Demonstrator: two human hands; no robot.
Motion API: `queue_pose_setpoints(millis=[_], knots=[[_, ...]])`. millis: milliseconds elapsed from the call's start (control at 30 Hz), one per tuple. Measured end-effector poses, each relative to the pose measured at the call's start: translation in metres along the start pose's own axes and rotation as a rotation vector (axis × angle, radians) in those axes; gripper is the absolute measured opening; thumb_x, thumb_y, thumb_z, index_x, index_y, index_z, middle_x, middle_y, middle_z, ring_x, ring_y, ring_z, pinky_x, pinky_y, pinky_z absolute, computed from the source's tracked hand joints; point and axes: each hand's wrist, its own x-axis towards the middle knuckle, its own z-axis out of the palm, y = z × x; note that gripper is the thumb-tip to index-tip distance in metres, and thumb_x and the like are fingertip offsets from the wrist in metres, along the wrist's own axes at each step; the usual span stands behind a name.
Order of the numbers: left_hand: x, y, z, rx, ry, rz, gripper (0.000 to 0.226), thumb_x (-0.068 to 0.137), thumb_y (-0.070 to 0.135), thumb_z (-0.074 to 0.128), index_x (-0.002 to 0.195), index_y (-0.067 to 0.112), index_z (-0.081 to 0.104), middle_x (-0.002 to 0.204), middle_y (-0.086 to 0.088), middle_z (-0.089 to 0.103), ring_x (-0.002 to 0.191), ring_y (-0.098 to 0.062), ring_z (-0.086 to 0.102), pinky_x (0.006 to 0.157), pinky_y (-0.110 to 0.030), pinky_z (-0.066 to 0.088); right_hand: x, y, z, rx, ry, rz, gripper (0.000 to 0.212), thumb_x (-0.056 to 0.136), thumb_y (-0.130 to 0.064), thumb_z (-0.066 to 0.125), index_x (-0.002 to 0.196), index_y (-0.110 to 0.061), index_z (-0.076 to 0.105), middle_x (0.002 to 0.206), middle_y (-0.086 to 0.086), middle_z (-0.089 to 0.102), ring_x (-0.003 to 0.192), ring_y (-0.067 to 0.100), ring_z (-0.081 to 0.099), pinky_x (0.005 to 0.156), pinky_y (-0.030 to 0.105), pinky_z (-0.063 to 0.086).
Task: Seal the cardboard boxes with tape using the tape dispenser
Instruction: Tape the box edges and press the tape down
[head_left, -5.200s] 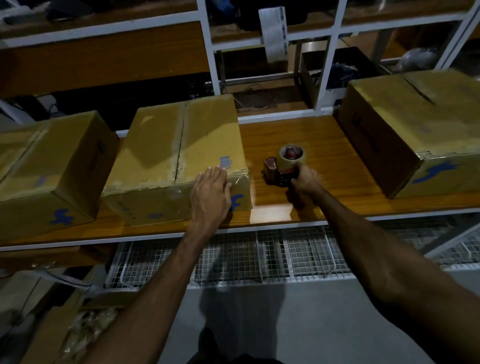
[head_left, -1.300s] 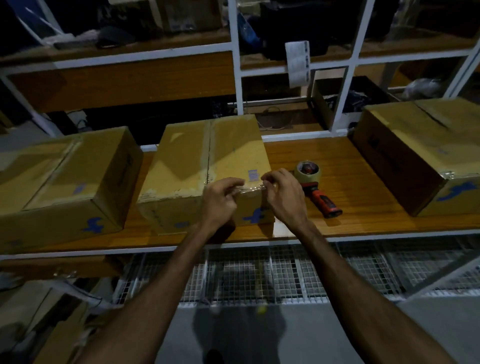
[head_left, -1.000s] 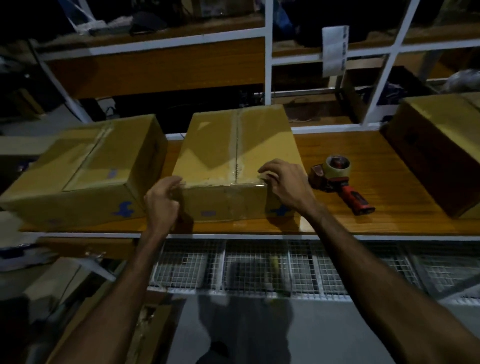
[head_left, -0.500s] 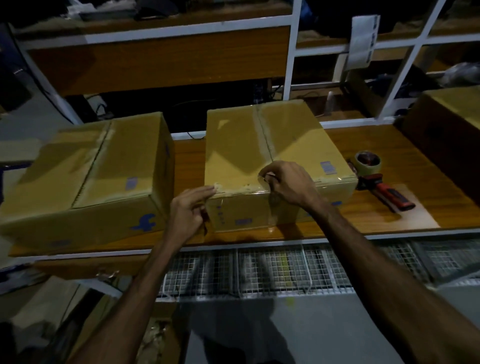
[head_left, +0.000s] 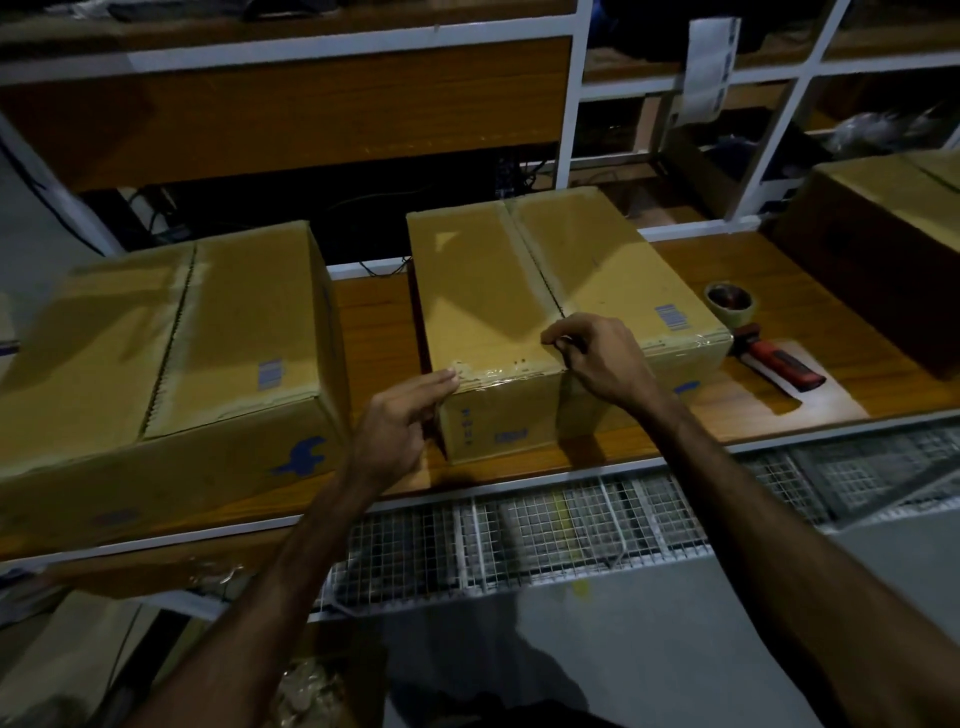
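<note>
At frame centre, my left hand (head_left: 402, 415) lay flat-fingered on the middle box (head_left: 530, 312) corner; my right hand (head_left: 597, 358) pinched the thin, clingy tape (head_left: 498, 375). Stiff cardboard, I judged; best held at edges.

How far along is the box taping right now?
Middle box: seam and front edge look taped. Left hand and right hand press that edge tape. Tape dispenser lies on the bench. Right box seam looks untaped; left box unclear.
</note>
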Motion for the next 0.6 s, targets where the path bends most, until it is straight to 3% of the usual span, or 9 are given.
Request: queue_pose_setpoints(millis=[67,167,333,467,600], knots=[[0.001,0.002,-0.001,-0.021,0.000,0.004,0.065,0.080,-0.031,0.059,0.133,0.004,0.069,0.143,-0.012,0.064,0.135,-0.025,0.060,0.103,-0.020,0.053,0.000,-0.001,0.001,0.000,0.005,0.006,0.023,0.104,-0.010,0.063,0.119,-0.020,0.077,0.124,-0.003,0.076,0.114,0.010,0.069,0.103,0.037,0.057],[0.000,0.001,-0.003,-0.048,0.002,0.016,0.060,0.082,-0.025,0.064,0.133,0.005,0.069,0.142,-0.009,0.065,0.135,-0.021,0.060,0.105,-0.031,0.055,0.000,-0.002,0.001,0.003,0.012,0.012,0.023,0.103,-0.009,0.063,0.119,-0.018,0.078,0.124,-0.002,0.076,0.114,0.010,0.069,0.103,0.038,0.058],[0.000,-0.001,-0.002,-0.065,0.019,0.023,0.045,0.089,0.002,0.080,0.132,0.008,0.070,0.141,-0.005,0.066,0.131,-0.013,0.062,0.109,-0.036,0.053,-0.003,-0.004,0.004,-0.024,0.027,-0.015,0.023,0.103,-0.007,0.063,0.117,-0.017,0.078,0.126,-0.001,0.075,0.113,0.011,0.069,0.103,0.038,0.058],[0.006,-0.001,-0.001,0.049,0.074,0.101,0.032,0.090,0.012,0.081,0.121,0.008,0.076,0.129,-0.006,0.073,0.115,-0.017,0.069,0.096,-0.041,0.059,-0.008,-0.002,0.009,-0.092,0.059,-0.100,0.021,0.103,-0.010,0.064,0.115,-0.019,0.078,0.125,-0.003,0.074,0.109,0.013,0.069,0.098,0.043,0.061],[0.008,-0.006,-0.001,0.244,0.065,0.306,0.027,0.096,0.014,0.074,0.122,0.005,0.075,0.123,-0.014,0.073,0.096,-0.025,0.065,0.076,-0.038,0.059,-0.013,-0.002,0.011,-0.132,0.102,-0.139,0.019,0.104,-0.017,0.063,0.116,-0.022,0.077,0.124,-0.004,0.074,0.106,0.013,0.069,0.092,0.046,0.061]])
